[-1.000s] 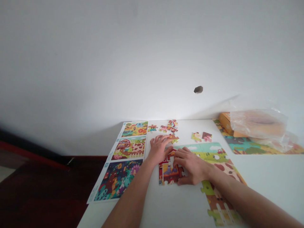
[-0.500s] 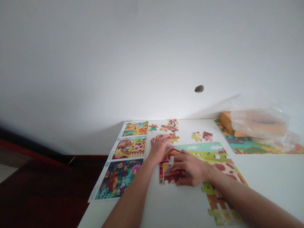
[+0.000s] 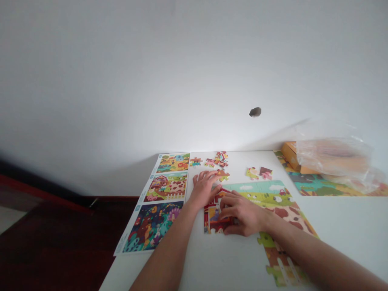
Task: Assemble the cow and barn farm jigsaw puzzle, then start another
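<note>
L grip (image 3: 204, 186): fingers spread loosely, palm down, thumb out to its R at the top edge of the part-built farm jigsaw (image 3: 286, 206). R grip (image 3: 224, 223): curled, thumb apart from fingers, bearing on the red barn section (image 3: 214, 220); can't tell if it's pinching a pc, undersides hidden.

Jigsaw lies flat on the white desk (image 3: 216, 260), barn section under & just L of R grip, sheep/cow part to R of it, running under the R forearm. Fence corner nearer the wearer than R grip, knobs showing along its L edge.

Brown/green loose pc (image 3: 224, 175) right at L grip's fingertips; contact unclear. Beyond L grip: small cluster of pcs (image 3: 222, 157), plus a teal/brown pc (image 3: 196, 162) a bit L of those. Beyond R grip: yellow-green pc (image 3: 251, 173) & pink pig pc (image 3: 266, 173), side by side.

L of L grip: ref sheet w/ 3 pics (image 3: 159, 202), middle one a farm scene. Far R of R grip: orange box (image 3: 290, 154) + clear plastic bag (image 3: 335, 151), both on a jungle-colored board (image 3: 318, 186).
</note>
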The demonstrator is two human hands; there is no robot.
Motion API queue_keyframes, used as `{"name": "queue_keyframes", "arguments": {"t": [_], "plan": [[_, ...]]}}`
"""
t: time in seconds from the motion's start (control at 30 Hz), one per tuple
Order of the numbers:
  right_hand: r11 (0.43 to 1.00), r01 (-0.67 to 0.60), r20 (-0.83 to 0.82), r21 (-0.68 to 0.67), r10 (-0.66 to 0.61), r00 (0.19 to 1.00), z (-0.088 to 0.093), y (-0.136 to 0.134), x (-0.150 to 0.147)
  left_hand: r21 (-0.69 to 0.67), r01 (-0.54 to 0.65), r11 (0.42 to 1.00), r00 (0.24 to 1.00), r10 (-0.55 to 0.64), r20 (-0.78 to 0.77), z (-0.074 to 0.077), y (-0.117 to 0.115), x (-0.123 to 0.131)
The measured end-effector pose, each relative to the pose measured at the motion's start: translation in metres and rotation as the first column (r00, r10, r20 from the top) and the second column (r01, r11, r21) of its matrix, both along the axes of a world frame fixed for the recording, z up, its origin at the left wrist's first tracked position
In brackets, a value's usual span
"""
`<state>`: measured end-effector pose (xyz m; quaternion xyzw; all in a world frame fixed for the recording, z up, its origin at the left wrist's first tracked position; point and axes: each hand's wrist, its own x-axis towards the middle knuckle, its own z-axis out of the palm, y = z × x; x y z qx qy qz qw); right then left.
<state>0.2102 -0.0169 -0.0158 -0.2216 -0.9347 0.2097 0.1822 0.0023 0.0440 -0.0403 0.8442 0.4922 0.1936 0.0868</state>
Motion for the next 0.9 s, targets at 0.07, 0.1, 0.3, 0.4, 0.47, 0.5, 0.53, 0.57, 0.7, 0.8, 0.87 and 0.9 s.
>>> {"name": "queue_keyframes", "arguments": {"t": [0.07,0.1,0.3,0.4,0.47,0.5,0.53,0.57,0.7,0.8,0.87,0.9], "plan": [[1.000,-0.005,0.002,0.010,0.005,1.000,0.001,0.000,0.000,-0.006,-0.002,1.000,1.000,0.002,0.000,0.001,0.000,0.000],[1.000,-0.008,0.003,0.016,0.008,1.000,0.002,0.000,0.000,-0.009,-0.002,1.000,1.000,0.002,0.000,0.001,0.000,0.000],[0.997,0.049,-0.113,0.056,-0.042,0.993,0.004,-0.002,-0.002,-0.002,-0.008,1.000,1.000,0.008,-0.003,0.003,-0.001,0.002],[0.996,0.045,-0.154,0.071,-0.033,0.987,0.002,-0.002,-0.002,-0.002,-0.015,1.000,1.000,0.015,0.003,0.003,-0.001,0.002],[0.997,-0.015,-0.121,0.080,0.024,0.992,0.000,-0.002,-0.003,0.001,-0.007,1.000,1.000,0.007,0.010,0.002,-0.001,0.002],[0.996,-0.026,-0.109,0.091,0.036,0.993,-0.001,-0.002,-0.003,0.002,-0.004,1.000,1.000,0.004,0.011,0.002,-0.001,0.002],[0.995,-0.015,-0.105,0.103,0.026,0.994,-0.002,-0.002,-0.004,0.002,-0.004,1.000,1.000,0.004,0.010,0.001,0.000,0.002],[0.993,0.005,-0.108,0.117,0.008,0.994,-0.002,-0.002,-0.004,0.002,-0.008,1.000,1.000,0.008,0.009,0.001,0.000,0.002],[0.994,-0.020,-0.097,0.104,0.030,0.995,-0.005,-0.001,-0.004,0.006,-0.011,1.000,1.000,0.011,0.012,0.000,0.000,0.001],[0.996,-0.003,-0.091,0.094,0.012,0.996,-0.007,0.001,-0.003,0.006,0.000,1.000,1.000,0.000,0.014,0.000,-0.001,0.001],[0.997,0.005,-0.080,0.083,0.001,0.997,-0.007,0.001,-0.003,0.005,0.000,1.000,1.000,0.000,0.012,0.001,-0.001,0.001],[0.997,-0.002,-0.070,0.072,0.007,0.998,-0.007,0.001,-0.003,0.003,-0.001,1.000,1.000,0.001,0.011,0.001,-0.001,0.001]]}}
